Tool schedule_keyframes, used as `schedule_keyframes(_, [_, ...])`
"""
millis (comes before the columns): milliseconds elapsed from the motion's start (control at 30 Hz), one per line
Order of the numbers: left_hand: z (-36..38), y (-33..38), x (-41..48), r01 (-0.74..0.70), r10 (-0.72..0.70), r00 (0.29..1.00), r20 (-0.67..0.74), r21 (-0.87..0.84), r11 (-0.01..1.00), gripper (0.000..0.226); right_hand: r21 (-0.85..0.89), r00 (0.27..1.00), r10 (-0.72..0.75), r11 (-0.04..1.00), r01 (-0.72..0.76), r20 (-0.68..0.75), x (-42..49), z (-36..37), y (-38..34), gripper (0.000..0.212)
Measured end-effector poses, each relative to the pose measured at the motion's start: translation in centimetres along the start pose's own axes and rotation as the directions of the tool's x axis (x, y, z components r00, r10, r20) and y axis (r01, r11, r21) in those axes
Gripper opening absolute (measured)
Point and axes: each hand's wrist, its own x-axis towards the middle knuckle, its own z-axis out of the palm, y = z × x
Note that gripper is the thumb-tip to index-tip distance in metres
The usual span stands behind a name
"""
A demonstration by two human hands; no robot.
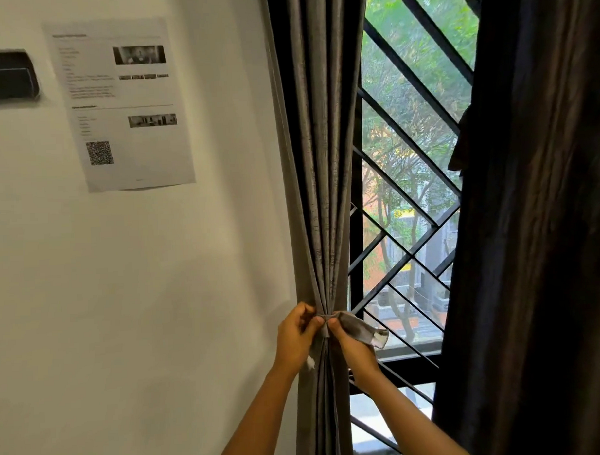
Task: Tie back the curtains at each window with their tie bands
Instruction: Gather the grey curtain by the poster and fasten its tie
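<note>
The grey curtain point(320, 158) in the middle of the frame is bunched into a tight column beside the window point(409, 189), and the band point(361, 329) is wrapped round it low down, at lower centre. The left hand point(295, 339) has its fingers curled in and pinches the band on the wall side of the bunch. The right hand point(352, 351) pinches it on the window side, and the band's loose end sticks out to the right past the fingers.

This curtain looks gathered but not finished to me: the band goes round, yet with that end hanging free I'd say it isn't fastened. I cannot tell whether it knots or hooks.

At the right of the frame the dark curtain point(529, 219) hangs loose with no band round it that I can see, so that one is left to do.
</note>
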Motion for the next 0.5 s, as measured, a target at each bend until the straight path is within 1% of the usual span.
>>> schedule_keyframes(100, [-0.1, -0.5, 0.0, -0.016, 0.015, 1.000, 0.012, 0.007, 1.000, 0.007, -0.064, 0.999, -0.021, 0.998, 0.023, 0.039, 0.6, -0.3, 0.0, 0.010])
schedule_keyframes(167, [-0.2, -0.9, 0.1, -0.006, 0.005, 1.000, 0.020, 0.033, 0.999, 0.006, -0.084, 0.996, -0.025, 0.996, 0.033, 0.087, 1.0, -0.3, -0.1, 0.018])
schedule_keyframes(200, [-0.3, -1.1, 0.1, -0.003, 0.002, 1.000, 0.020, 0.043, 0.999, 0.005, -0.081, 0.996, 0.000, 0.997, 0.008, 0.093, 1.2, -0.3, -0.1, 0.022])
schedule_keyframes(267, [-0.3, -1.5, 0.2, -0.017, 0.016, 1.000, 0.018, 0.052, 0.998, 0.009, -0.078, 0.995, 0.084, 0.994, -0.080, 0.045, 1.5, -0.1, 0.2, 0.019])
schedule_keyframes(367, [-0.1, -1.6, 0.5, -0.003, 0.002, 1.000, 0.018, 0.072, 0.997, 0.009, -0.147, 0.983, 0.178, 0.972, -0.182, -0.042, 1.9, 0.2, 0.4, 0.003])
schedule_keyframes(433, [0.2, -1.7, 0.8, 0.013, -0.014, 1.000, 0.013, 0.074, 0.997, 0.011, -0.166, 0.982, 0.180, 0.968, -0.187, -0.058, 2.0, 0.4, 0.2, 0.005])
schedule_keyframes(500, [0.4, -1.7, 1.0, 0.031, -0.031, 0.999, 0.009, 0.060, 0.998, 0.004, -0.170, 0.988, 0.142, 0.974, -0.149, -0.053, 2.2, 0.4, 0.0, 0.008])
